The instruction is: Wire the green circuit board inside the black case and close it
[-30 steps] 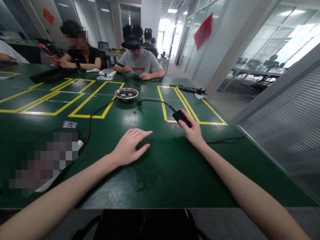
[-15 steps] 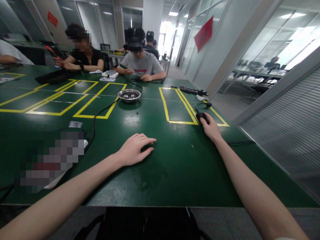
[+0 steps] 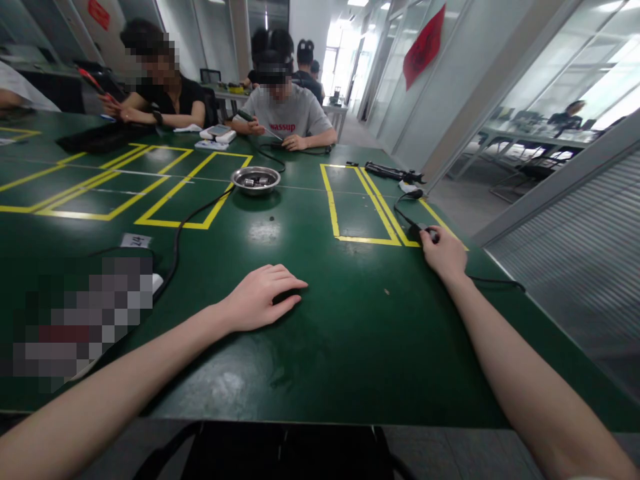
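My left hand lies on the green table with its fingers stretched out and holds nothing. Farther off, by the yellow tape at the right side, my right hand has its fingers closed on a small black corded device. The fingers cover part of this device, so its exact kind does not show. A black cable loops from around it to a small black end piece. Another stretch of cable emerges to the right of my wrist.
A metal bowl with small metal parts stands mid-table. A folded black tripod-like stand lies at the back right. A pixelated object and black cord lie at left. Co-workers sit across the table.
My right hand has shifted to the right with the black device, which is now more covered by the fingers. My left hand stays nearly in place. The view has tilted slightly.
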The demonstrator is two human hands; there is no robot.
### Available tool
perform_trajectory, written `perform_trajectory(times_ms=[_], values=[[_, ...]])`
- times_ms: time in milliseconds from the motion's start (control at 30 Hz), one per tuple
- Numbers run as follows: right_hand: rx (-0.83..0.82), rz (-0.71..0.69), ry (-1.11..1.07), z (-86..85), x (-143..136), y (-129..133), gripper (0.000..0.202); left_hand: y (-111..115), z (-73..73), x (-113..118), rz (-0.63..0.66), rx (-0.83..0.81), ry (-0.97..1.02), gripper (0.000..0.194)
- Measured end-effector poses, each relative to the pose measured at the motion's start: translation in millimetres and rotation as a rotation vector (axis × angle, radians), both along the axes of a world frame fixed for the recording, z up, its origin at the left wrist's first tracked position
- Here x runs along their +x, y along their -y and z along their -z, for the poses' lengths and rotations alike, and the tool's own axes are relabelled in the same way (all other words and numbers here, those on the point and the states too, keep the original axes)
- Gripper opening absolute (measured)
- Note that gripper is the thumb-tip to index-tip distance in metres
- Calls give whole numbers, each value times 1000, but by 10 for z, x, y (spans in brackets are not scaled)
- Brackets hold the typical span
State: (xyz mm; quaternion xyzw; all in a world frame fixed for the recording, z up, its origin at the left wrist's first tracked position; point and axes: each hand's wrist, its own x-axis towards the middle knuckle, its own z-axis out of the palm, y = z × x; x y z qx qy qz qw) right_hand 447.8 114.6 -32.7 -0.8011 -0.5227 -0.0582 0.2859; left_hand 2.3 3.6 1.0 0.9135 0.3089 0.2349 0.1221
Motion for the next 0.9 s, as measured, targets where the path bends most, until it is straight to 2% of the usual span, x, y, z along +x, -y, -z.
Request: perform_trajectory(times_ms=[100,267,433,667,900], values=[[-12,34,-20,-20,-34,14,51,-3,5,-8,6,1,11,25],[7,-58,-69,-40,-22,27,53,-13,-9,-21,16,-11,29,25],[60,-64,-242,12,89,-30,57,-21,-17,-25,18,-13,32,25],[145,-84,-260,118,182,-99,51,-23,-17,-20,25,-16,24,23],[215,-137,-333,88,147,-48,61,-20,-5,-11,28,-12,26,24]])
